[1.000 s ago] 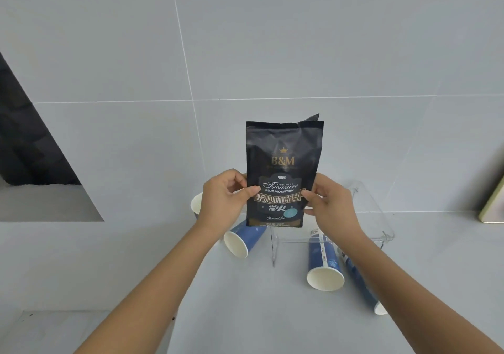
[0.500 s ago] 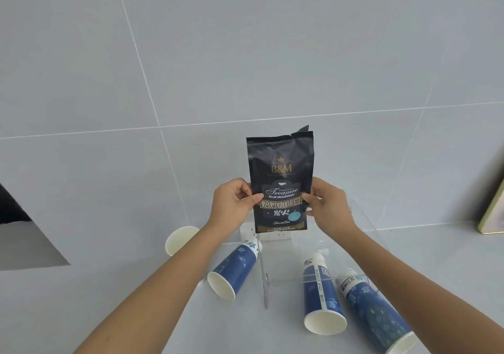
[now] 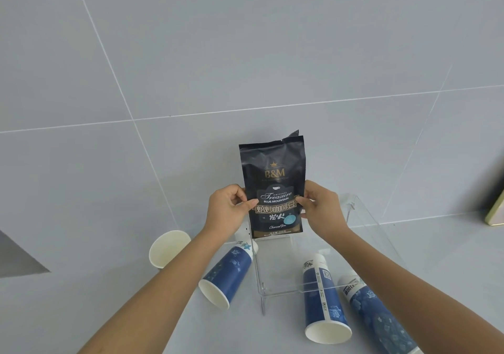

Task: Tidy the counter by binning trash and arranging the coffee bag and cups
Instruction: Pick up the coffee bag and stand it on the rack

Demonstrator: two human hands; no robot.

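We saw both hands, left hand [image 3: 228, 209] and right hand [image 3: 319, 208], pinching the coffee bag [image 3: 273, 187] upright, its base hiding the clear acrylic stand [image 3: 360, 217] behind, rightmost paper cup [image 3: 381, 323] cut off by the frame.

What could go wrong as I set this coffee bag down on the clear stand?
The coffee bag is pinched only at its edges by the left hand and right hand; its top corner looks torn open, so tipping might spill contents. The clear acrylic stand is hard to see. Tipped blue cups could roll if bumped.
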